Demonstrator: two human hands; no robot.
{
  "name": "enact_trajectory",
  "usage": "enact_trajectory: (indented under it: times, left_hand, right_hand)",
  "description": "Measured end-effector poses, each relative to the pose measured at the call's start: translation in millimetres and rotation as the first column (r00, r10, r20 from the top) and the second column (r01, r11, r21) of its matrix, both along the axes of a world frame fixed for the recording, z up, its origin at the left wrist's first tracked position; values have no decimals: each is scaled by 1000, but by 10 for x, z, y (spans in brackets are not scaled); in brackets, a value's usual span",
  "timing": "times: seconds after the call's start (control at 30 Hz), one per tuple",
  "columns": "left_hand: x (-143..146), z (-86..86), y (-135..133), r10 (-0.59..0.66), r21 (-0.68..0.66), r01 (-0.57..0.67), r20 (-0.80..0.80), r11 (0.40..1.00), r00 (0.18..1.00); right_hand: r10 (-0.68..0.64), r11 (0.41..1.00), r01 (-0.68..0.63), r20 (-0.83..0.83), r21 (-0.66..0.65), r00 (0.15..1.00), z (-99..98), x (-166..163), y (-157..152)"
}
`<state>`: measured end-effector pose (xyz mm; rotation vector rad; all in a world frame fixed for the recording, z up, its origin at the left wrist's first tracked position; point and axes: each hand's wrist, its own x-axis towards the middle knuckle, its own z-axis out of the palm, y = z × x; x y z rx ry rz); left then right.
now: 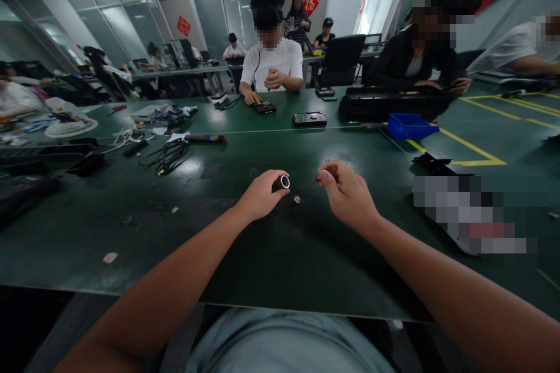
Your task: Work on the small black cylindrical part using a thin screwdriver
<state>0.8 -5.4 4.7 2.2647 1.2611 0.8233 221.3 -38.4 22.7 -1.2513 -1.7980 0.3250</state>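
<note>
My left hand [261, 195] is closed around a short black cylinder [281, 183] with a bright ring at its open end, which faces right. In my right hand [347, 195] is a screwdriver [317, 179], its thin shaft pointing left and down toward the cylinder, tip apart from it. The screwdriver's handle is partly hidden by my fingers. Between the hands, a small silvery part [297, 200] lies on the green tabletop [271, 262], just below the screwdriver's tip.
Ahead lies a hard drive [310, 119], with a blue tray [411, 126] and a long black casing [389, 105] to its right. Coiled black cables [166, 156] lie at left. A person in a white shirt [273, 64] sits opposite, handling another drive [265, 107].
</note>
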Motion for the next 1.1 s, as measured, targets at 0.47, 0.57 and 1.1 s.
enact_trajectory:
  times: [0.47, 0.57, 1.1]
  left_hand:
    - [111, 29, -114, -35, 6, 37, -217, 999, 976]
    - [125, 29, -131, -34, 64, 60, -347, 996, 937]
    - [126, -34, -48, -19, -46, 5, -305, 999, 952]
  right_hand:
    - [-5, 1000, 5, 7, -4, 1000, 31, -9, -25]
    - [-12, 1000, 12, 6, -8, 1000, 26, -13, -22]
    - [2, 1000, -1, 25, -24, 1000, 29, -16, -23]
